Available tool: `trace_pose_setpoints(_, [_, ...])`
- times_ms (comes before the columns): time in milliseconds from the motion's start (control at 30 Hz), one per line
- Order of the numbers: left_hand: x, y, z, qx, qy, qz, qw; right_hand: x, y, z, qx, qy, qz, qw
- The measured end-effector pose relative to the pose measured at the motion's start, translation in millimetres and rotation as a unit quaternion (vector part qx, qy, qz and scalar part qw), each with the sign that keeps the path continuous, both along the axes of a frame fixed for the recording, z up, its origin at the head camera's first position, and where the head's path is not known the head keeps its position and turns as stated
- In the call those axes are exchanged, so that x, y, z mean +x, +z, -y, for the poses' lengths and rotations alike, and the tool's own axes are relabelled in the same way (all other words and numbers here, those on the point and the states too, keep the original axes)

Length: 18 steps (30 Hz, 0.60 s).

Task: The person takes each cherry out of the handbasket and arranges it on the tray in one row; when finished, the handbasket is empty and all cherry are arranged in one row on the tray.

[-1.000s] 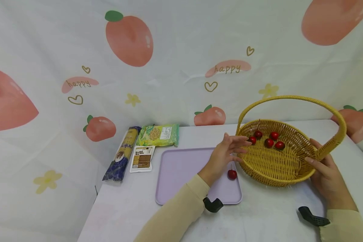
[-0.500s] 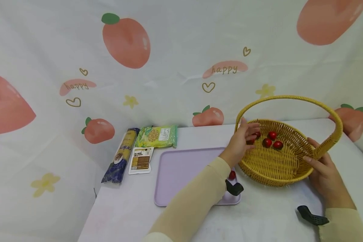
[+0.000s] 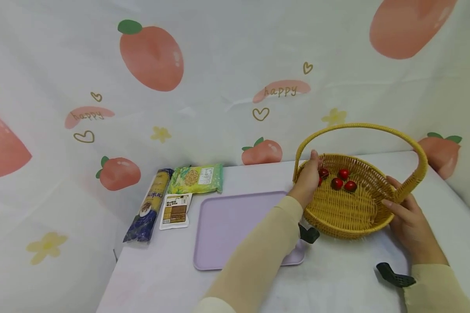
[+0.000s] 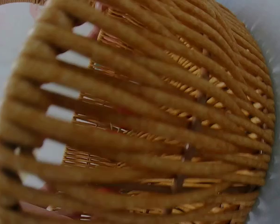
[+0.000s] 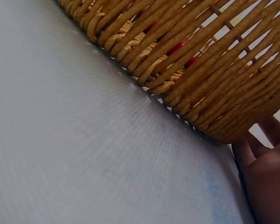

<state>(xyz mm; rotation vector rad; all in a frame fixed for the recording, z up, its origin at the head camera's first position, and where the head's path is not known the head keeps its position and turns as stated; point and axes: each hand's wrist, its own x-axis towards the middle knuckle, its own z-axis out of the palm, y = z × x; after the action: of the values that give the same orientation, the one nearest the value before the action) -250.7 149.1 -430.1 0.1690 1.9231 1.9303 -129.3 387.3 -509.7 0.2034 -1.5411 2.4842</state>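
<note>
A yellow wicker basket point(image 3: 340, 213) with a tall arched handle stands on the right of the table. Several dark red cherries point(image 3: 337, 183) lie inside it, toward the back left. My right hand point(image 3: 409, 221) grips the basket's right side near the handle's foot, thumb over the rim and fingers outside. At the left side, my left hand point(image 3: 307, 180) holds the rim, its fingers partly hidden. Woven wall of the basket point(image 4: 144, 116) fills most of the left wrist view. In the right wrist view, the basket's underside point(image 5: 177, 88) is close to the white cloth.
A lilac tray point(image 3: 227, 230) lies left of the basket, partly covered by my left arm. Farther left are a blue and yellow pasta packet point(image 3: 150, 204), a green packet point(image 3: 197, 179) and a small white and brown sachet point(image 3: 176, 211). A printed cloth point(image 3: 215, 87) hangs behind.
My left hand has moved right and back from above the tray to the basket's left rim. The cherry on the tray is now hidden behind my left arm. My right hand keeps its grip.
</note>
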Motion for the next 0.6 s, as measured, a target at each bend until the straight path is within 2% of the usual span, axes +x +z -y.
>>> trace_pose_setpoints(167, [2.0, -2.0, -6.1, -0.062, -0.011, -0.005, 0.9980, 0.1, 0.3, 1, 0.010, -0.005, -0.010, 0.9999])
trace_pose_setpoints(267, [2.7, -5.9, -9.5, -0.125, -0.018, -0.011, 0.9919, 0.0, 0.0, 2, 0.014, -0.007, -0.009, 0.9998])
trace_pose_setpoints(400, [1.2, -11.4, -13.8, -0.212, -0.041, -0.035, 0.9757, 0.1, 1.3, 3, 0.023, -0.006, -0.001, 0.9997])
trace_pose_setpoints(600, [-0.8, -15.3, -18.1, -0.309, -0.103, -0.092, 0.9410, 1.0, 3.3, 2, 0.035, -0.006, 0.014, 0.9993])
